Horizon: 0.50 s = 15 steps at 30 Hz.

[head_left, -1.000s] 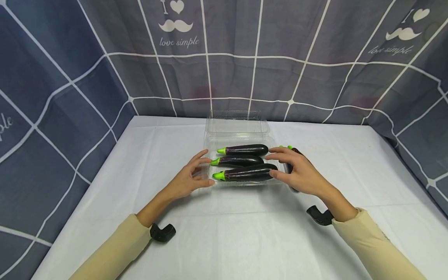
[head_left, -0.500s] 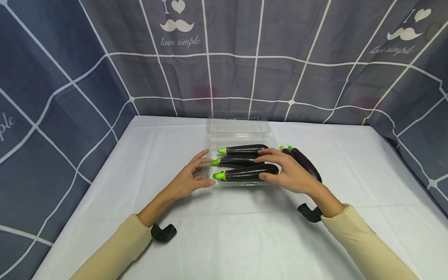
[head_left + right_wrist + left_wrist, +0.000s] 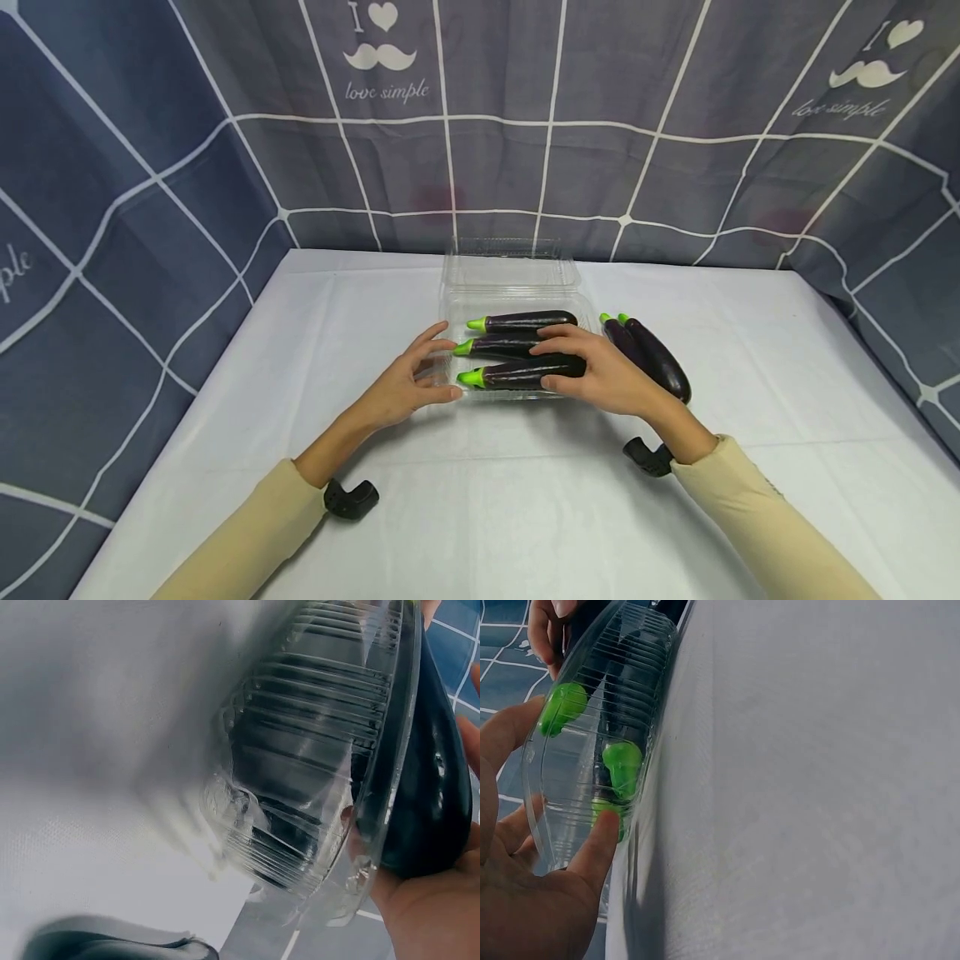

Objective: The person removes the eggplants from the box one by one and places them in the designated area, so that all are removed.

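An unlidded clear plastic container [image 3: 453,306] holds three dark purple eggplants with green caps, lying side by side. My right hand [image 3: 600,375] grips the blunt end of the front eggplant [image 3: 513,374], thumb on its near side and fingers over the far side. In the right wrist view that eggplant [image 3: 439,791] lies against the palm, above the container rim. My left hand [image 3: 401,385] has its fingers spread at the container's left end. The left wrist view shows the left thumb [image 3: 600,847] against the ribbed wall, over a green cap.
Two more eggplants [image 3: 662,362] lie on the white cloth to the right, partly behind my right hand. The container's hinged lid [image 3: 510,271] is laid back toward the grey checked curtain [image 3: 495,167], which stands along the table's far edge.
My right hand has moved left, from the tip of the front eggplant to farther along it, uncovering the two loose eggplants. The left hand stays in place.
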Tool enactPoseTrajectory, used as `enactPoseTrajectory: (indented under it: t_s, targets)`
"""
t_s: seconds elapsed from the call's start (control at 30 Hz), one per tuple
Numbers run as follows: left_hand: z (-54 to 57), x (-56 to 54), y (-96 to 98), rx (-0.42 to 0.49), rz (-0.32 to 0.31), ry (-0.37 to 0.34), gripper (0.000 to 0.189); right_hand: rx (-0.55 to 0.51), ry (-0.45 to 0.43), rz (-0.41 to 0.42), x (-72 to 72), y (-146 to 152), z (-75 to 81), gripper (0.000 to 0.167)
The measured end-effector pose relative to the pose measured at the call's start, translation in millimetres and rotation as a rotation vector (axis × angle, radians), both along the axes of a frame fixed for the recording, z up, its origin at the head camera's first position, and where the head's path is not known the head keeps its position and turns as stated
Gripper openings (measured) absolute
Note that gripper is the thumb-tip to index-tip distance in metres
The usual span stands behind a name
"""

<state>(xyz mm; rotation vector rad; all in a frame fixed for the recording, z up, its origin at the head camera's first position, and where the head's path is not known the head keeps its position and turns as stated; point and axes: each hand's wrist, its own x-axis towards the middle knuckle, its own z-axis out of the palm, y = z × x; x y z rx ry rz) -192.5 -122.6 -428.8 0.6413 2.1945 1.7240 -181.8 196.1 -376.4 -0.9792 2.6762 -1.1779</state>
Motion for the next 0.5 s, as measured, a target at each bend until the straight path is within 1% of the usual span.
enactPoseTrajectory:
  t_s: [0.2,0.5]
  targets:
    - [0.2,0.4,0.7,0.001,0.002,0.001,0.067,0.009,-0.018,0.026,0.1,-2.4,0.1,0.034]
    - [-0.3,0.3,0.2,-0.003,0.005,0.003,0.066,0.045,-0.007,0.083,-0.8,-2.9,-2.7,0.031]
